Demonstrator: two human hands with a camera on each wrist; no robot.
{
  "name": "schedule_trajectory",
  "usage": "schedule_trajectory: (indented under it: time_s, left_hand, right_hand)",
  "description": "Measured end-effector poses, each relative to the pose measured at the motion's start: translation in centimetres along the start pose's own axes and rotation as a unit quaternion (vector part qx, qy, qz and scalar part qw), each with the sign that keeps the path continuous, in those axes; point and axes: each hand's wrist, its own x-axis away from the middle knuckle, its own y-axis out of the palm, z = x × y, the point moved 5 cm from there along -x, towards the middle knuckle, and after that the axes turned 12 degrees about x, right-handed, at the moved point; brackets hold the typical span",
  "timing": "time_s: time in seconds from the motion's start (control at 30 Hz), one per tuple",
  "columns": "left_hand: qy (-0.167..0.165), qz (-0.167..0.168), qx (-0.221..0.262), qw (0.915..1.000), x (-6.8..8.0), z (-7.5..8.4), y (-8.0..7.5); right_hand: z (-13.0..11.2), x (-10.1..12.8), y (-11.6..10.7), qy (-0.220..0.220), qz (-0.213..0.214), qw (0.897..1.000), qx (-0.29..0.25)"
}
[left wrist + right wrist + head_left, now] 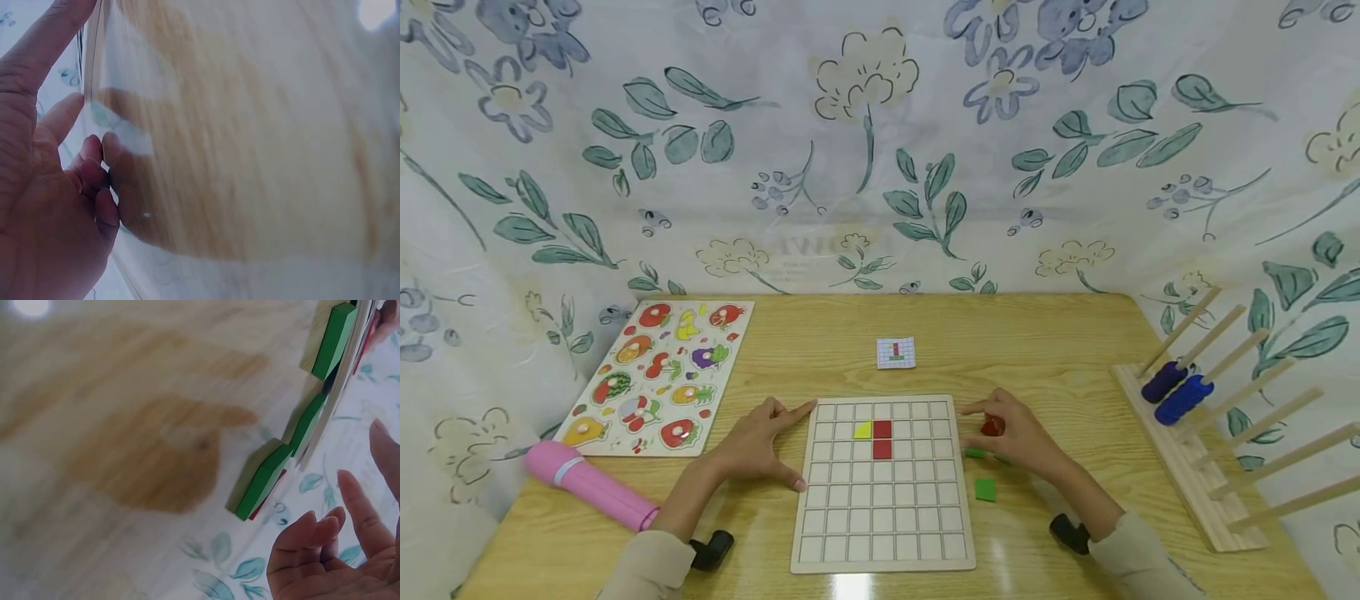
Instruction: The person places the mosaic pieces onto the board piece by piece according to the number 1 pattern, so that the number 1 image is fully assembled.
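A wooden grid board (838, 500) lies flat in the head view. On it are a yellow tile (862, 431) with a rounded corner and two red tiles (882, 450) one above the other. My left hand (757, 442) spreads thumb and index finger along the board's left edge, fingertips right at the rim. Beyond the right edge, my right hand (1017, 433) hovers with thumb and index finger apart. A loose red tile (992, 426) shows between them, near the palm. Green tiles (265, 481) lie beside the board, one (985, 490) nearer me.
A small pattern card (896, 352) lies behind the board. To the left are a fruit puzzle board (658, 375) and a pink cylindrical object (602, 492). A wooden peg rack (1187, 467) with dark and blue beads (1183, 398) stands at the right, before a floral cloth (820, 167).
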Motion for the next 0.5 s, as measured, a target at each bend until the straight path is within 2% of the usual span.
schedule_trajectory:
  time_s: [0.17,0.33,0.5]
  left_hand:
    - [0.003,0.0,0.001,1.0,0.0,0.1,0.0]
    - [0.009,-0.002,-0.001,1.0,-0.1,0.1,0.1]
    - [0.008,0.0,-0.004,1.0,-0.1,-0.1,0.1]
  right_hand:
    - [0.9,0.4,-0.6,0.016,0.013,1.0,0.012]
    - [1.7,0.6,-1.2,0.027,0.03,0.998,0.046]
    - [2.5,0.8,-1.2,0.051,0.021,0.996,0.067]
